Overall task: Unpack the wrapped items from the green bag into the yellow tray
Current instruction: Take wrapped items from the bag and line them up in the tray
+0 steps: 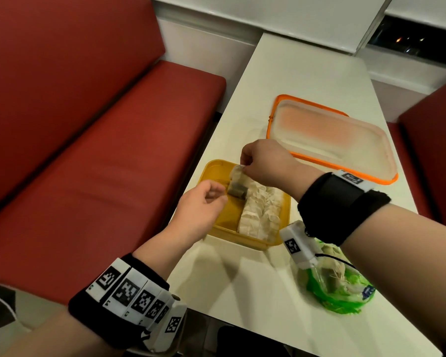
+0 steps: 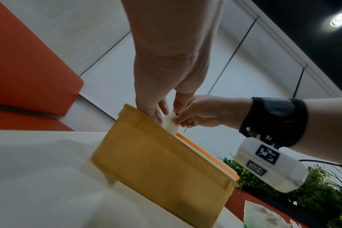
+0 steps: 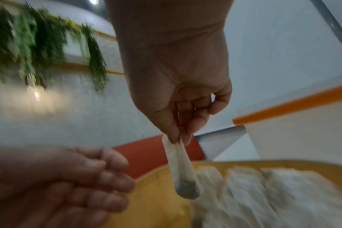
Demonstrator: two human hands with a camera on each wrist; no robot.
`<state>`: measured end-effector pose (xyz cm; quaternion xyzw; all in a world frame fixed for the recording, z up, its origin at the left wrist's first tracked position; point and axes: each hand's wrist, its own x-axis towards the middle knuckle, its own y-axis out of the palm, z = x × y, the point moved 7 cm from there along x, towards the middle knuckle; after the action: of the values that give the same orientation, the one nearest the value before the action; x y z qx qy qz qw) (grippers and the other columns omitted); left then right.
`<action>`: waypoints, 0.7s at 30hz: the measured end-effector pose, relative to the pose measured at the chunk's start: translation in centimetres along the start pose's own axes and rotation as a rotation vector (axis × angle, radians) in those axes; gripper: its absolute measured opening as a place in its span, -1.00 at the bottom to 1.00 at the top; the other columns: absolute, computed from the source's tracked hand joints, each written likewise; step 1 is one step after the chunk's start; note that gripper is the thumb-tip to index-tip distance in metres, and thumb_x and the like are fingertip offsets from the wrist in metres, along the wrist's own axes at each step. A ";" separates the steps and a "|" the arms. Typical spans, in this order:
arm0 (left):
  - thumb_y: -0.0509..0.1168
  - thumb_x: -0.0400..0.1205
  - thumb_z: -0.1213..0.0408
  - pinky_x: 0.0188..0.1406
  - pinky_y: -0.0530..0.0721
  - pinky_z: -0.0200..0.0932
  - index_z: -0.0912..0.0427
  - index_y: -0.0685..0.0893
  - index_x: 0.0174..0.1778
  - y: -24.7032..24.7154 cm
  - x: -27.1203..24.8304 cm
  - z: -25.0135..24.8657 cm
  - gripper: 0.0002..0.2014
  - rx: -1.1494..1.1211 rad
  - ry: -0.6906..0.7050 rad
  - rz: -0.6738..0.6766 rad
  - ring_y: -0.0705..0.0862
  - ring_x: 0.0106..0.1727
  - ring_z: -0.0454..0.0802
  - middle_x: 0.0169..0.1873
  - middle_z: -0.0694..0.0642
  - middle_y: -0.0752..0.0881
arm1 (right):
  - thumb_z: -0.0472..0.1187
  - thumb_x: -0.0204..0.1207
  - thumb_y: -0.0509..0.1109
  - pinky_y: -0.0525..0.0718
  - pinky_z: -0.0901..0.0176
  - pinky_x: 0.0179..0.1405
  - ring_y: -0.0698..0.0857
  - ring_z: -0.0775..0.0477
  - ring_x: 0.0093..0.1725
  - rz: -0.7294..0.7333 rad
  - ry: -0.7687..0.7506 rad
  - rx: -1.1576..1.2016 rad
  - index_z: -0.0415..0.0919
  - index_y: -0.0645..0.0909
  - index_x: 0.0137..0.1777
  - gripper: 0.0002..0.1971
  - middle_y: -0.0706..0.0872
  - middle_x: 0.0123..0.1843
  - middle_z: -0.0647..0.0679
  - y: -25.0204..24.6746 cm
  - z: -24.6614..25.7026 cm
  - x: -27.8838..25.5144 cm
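Note:
The yellow tray (image 1: 218, 164) sits on the white table, and several white-wrapped items (image 1: 262, 212) lie in a row along its right side. My right hand (image 1: 243, 167) pinches the twisted paper top of one wrapped item (image 1: 237, 190), whose dark end hangs low over the tray's far left part. In the right wrist view thumb and forefinger of the right hand (image 3: 178, 137) squeeze that wrapper (image 3: 182, 174). My left hand (image 1: 218, 195) hovers just left of the item, fingers loosely curled, holding nothing. The green bag (image 1: 343, 300) lies at the near right, with wrapped items inside.
An orange-rimmed translucent lid (image 1: 330, 135) lies on the table (image 1: 307, 78) beyond the tray. A red bench (image 1: 88, 137) runs along the table's left edge, another red seat on the right. The table's near edge is close to my left forearm.

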<state>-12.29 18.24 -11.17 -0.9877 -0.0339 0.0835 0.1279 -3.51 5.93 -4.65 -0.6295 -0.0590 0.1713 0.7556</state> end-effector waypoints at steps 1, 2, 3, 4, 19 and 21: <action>0.34 0.59 0.30 -0.13 0.58 -0.33 0.02 0.67 -0.01 0.1 0.0 0.2 -0.89 0.021 0.004 0.009 0.65 -0.16 -0.23 -0.13 -0.09 0.70 | -0.31 0.47 0.31 0.64 0.12 -0.21 0.64 -0.09 -0.08 0.023 0.016 -0.010 -0.06 0.60 -0.19 -0.88 0.67 -0.13 -0.01 0.7 -0.1 0.3; 0.34 0.59 0.29 -0.17 0.57 -0.34 0.02 0.67 -0.02 0.1 0.0 0.3 -0.90 0.038 0.003 0.012 0.64 -0.18 -0.24 -0.13 -0.08 0.70 | -0.31 0.47 0.30 0.65 0.13 -0.22 0.65 -0.10 -0.07 0.050 0.033 -0.018 -0.07 0.61 -0.18 -0.87 0.68 -0.11 -0.03 1.5 -0.3 0.6; 0.35 0.59 0.29 -0.17 0.57 -0.34 0.02 0.67 -0.03 0.1 0.1 0.5 -0.91 0.047 0.001 0.011 0.64 -0.17 -0.23 -0.13 -0.07 0.70 | -0.32 0.48 0.30 0.63 0.14 -0.23 0.65 -0.10 -0.07 0.074 0.050 -0.025 -0.08 0.62 -0.16 -0.87 0.69 -0.10 -0.04 2.2 -0.4 0.8; 0.35 0.59 0.29 -0.13 0.59 -0.33 0.02 0.67 -0.04 0.0 0.1 0.5 -0.91 0.049 0.001 0.010 0.65 -0.16 -0.22 -0.14 -0.07 0.70 | -0.31 0.48 0.30 0.60 0.14 -0.25 0.65 -0.11 -0.07 0.094 0.064 -0.032 -0.08 0.62 -0.15 -0.88 0.69 -0.10 -0.05 2.8 -0.5 1.0; 0.34 0.59 0.27 -0.16 0.56 -0.40 0.00 0.66 -0.08 0.1 0.1 0.5 -0.93 0.049 0.012 0.025 0.66 -0.17 -0.22 -0.18 -0.10 0.70 | -0.38 0.52 0.19 0.31 -0.03 0.00 0.52 -0.14 -0.13 0.114 0.049 -0.299 -0.12 0.48 -0.17 -0.85 0.54 -0.23 -0.03 4.8 -0.6 2.1; 0.34 0.60 0.26 -0.11 0.59 -0.37 0.01 0.67 -0.05 0.0 0.1 0.5 -0.93 0.059 0.007 0.027 0.68 -0.13 -0.20 -0.15 -0.08 0.71 | -0.40 0.51 0.18 0.33 -0.05 0.06 0.52 -0.15 -0.14 0.110 0.032 -0.330 -0.13 0.48 -0.15 -0.84 0.56 -0.20 -0.05 4.4 -0.2 2.0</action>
<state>-12.25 18.33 -11.67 -0.9841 -0.0177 0.0830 0.1561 -2.42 7.11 -9.26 -0.7501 -0.0397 0.1901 0.6322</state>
